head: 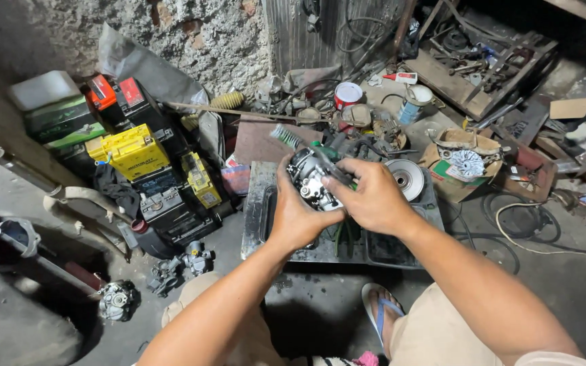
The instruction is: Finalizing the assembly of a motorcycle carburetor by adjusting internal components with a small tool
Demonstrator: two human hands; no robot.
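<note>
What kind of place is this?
Likely a small motorcycle repair workshop, worked on the floor. Both hands, left hand and right hand, hold a carburetor over a metal tray; old batteries are stacked by the rough wall.
</note>
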